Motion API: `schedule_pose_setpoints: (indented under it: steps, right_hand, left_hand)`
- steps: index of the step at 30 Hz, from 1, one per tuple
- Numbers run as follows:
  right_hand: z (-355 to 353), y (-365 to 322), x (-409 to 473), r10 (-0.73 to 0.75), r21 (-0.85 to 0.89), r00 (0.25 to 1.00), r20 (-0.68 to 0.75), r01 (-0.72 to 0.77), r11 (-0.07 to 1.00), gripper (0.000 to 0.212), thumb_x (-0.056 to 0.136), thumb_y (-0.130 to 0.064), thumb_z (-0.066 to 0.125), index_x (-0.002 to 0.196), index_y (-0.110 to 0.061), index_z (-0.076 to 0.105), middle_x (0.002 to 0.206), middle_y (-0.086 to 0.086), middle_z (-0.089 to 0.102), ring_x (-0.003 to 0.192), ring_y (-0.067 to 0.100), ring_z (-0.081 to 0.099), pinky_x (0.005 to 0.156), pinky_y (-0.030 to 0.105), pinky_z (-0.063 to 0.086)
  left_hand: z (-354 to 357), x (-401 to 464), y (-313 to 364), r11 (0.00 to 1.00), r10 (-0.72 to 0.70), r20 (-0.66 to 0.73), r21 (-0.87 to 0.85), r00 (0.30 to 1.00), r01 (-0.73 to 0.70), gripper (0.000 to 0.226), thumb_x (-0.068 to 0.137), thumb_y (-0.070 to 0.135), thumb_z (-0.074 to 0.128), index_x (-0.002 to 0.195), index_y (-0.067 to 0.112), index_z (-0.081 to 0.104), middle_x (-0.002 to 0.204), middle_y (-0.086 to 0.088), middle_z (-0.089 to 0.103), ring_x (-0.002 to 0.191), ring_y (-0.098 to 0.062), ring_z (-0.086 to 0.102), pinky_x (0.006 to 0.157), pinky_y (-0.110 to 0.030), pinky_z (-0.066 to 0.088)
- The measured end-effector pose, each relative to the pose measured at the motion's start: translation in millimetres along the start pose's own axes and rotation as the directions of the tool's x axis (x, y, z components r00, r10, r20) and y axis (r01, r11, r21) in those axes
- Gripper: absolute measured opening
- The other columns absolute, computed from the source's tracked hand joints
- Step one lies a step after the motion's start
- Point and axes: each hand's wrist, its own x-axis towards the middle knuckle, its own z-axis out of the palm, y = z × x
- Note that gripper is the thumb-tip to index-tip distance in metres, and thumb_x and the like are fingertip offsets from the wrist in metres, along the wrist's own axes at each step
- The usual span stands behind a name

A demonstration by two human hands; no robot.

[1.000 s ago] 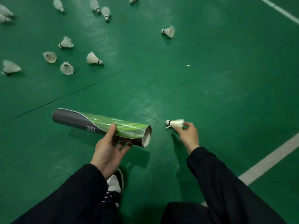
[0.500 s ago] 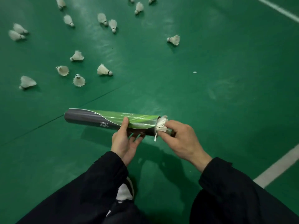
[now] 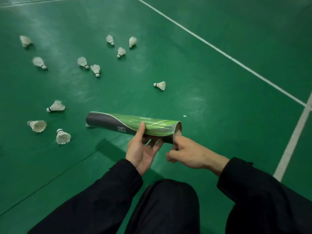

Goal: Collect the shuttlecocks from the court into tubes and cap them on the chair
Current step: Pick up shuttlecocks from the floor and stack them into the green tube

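Left hand (image 3: 141, 149) grips green-and-grey cardboard tube (image 3: 133, 125) level; right hand (image 3: 189, 153), holding nothing, fingertip at open mouth. Risk: tilting mouth downward spills loaded white feather shuttlecocks.

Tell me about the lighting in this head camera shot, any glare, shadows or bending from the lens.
Head view: soft pale glare streaks the glossy green court floor at upper left; the green and grey cardboard tube, gripped by the left hand, throws a dark shadow on the floor below it; the white court line bows slightly, a wide-angle effect; the right hand looks a little soft.
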Motion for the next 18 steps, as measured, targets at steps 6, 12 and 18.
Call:
schedule_pose_setpoints:
  steps: [6, 12, 18]
  right_hand:
    - [-30.7, -25.0, 44.5, -0.142, 0.143, 0.979, -0.149, 0.163, 0.976, 0.038, 0.093, -0.009, 0.069, 0.124, -0.030, 0.060, 0.102, -0.006, 0.072, 0.077, 0.023, 0.072, 0.063, 0.039, 0.061]
    - [23.9, -28.7, 139.1, -0.230, 0.003, 0.971, -0.071, 0.230, 0.973, 0.027, 0.086, -0.034, 0.062, 0.101, -0.015, 0.075, 0.075, -0.012, 0.066, 0.056, 0.001, 0.048, 0.058, 0.032, 0.046]
    - [113.9, -71.2, 209.8, -0.221, 0.195, 0.885, 0.411, 0.151, 0.969, 0.020, 0.098, -0.011, 0.063, 0.114, -0.020, 0.071, 0.073, 0.017, 0.069, 0.049, 0.019, 0.059, 0.050, 0.029, 0.051]
  left_hand:
    - [22.1, 20.9, 39.9, 0.995, 0.074, 0.073, -0.069, 0.995, -0.069, 0.059, 0.100, 0.038, 0.060, 0.143, -0.002, 0.054, 0.114, -0.015, 0.070, 0.101, -0.025, 0.069, 0.082, -0.038, 0.063]
    - [-48.3, 43.9, 86.1, 0.955, 0.241, -0.161, -0.136, 0.957, -0.264, 0.064, 0.092, 0.036, 0.069, 0.141, -0.001, 0.055, 0.120, -0.015, 0.067, 0.109, -0.026, 0.068, 0.085, -0.043, 0.061]
    - [-148.5, 36.9, 113.4, 0.934, 0.238, -0.414, -0.152, 0.879, -0.324, 0.045, 0.098, 0.035, 0.063, 0.130, 0.003, 0.064, 0.105, -0.012, 0.071, 0.097, -0.025, 0.070, 0.068, -0.036, 0.062]
